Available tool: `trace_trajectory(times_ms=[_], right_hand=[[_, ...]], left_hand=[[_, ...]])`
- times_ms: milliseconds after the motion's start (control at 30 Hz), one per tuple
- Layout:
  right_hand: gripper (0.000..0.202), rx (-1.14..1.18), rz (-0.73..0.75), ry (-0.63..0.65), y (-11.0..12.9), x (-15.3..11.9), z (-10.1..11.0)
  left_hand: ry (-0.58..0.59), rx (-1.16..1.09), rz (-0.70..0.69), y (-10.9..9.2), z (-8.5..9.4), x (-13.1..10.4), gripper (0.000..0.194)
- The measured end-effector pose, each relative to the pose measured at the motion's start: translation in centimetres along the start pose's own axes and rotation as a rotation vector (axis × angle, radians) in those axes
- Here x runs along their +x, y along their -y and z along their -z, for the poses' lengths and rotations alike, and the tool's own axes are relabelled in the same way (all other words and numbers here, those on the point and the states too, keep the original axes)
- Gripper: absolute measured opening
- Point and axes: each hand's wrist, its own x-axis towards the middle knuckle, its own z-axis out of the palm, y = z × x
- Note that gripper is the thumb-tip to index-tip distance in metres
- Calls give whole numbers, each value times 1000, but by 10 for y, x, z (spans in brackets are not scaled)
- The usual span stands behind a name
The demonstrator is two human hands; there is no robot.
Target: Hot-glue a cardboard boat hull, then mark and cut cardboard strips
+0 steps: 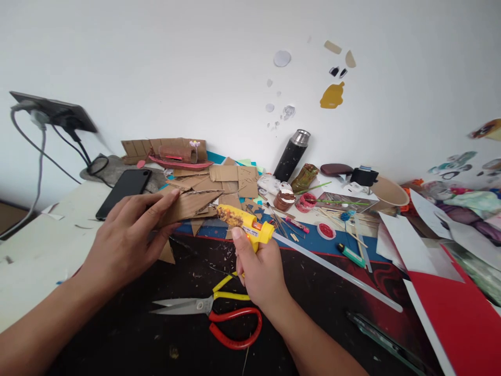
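A folded piece of brown cardboard (187,205) is pinched between the thumb and fingers of my left hand (131,230). My right hand (260,263) grips a yellow hot glue gun (245,222), its body stained brown towards the front. The gun's nozzle points left, close to the cardboard's right end; whether they touch I cannot tell. A long translucent glue stick (336,271) sticks out of the gun's back. Below my hands, scissors (183,305) with red and yellow handles lie partly open on the dark mat (129,334).
Cardboard scraps (227,175) and a small model boat (180,162) lie at the back. A black phone (124,193) rests at left. A black thermos (291,156), paint jars (284,199) and a green cutter (351,255) are beyond my right hand. Red and white sheets (442,308) lie at right.
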Motion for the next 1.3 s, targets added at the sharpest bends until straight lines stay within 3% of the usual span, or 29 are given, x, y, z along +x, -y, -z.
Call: trace_trajectory(times_ms=[400,1300], right_hand=[[46,66,-48,-29,1,2,1],[51,37,-47,-27,5,0,3]], left_hand=[[-5,-16,0,1,-1,-1,92],[4,-20,2,-1,2,2,97]])
